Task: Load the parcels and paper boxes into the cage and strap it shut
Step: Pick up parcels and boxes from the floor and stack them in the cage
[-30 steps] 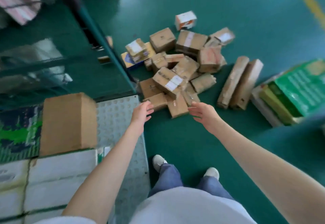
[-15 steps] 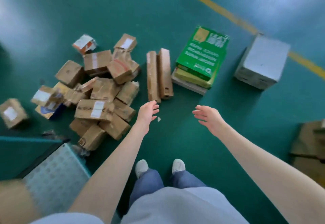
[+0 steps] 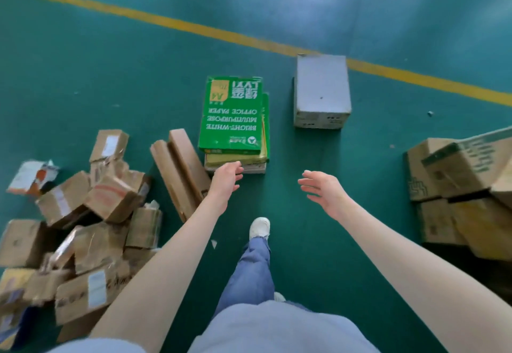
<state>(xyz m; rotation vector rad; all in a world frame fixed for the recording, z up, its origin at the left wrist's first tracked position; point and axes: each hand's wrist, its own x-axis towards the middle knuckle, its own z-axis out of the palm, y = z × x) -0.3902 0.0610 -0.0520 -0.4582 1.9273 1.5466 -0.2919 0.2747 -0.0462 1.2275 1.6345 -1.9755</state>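
A left hand (image 3: 225,178) and right hand (image 3: 322,189), fingers loose and empty, hover near a green paper box (image 3: 231,114) marked "A4 BRIGHT-WHITE MULTIPURPOSE OFFICE PAPER" on the floor (image 3: 110,75); parcels (image 3: 105,214) lie heaped near left.
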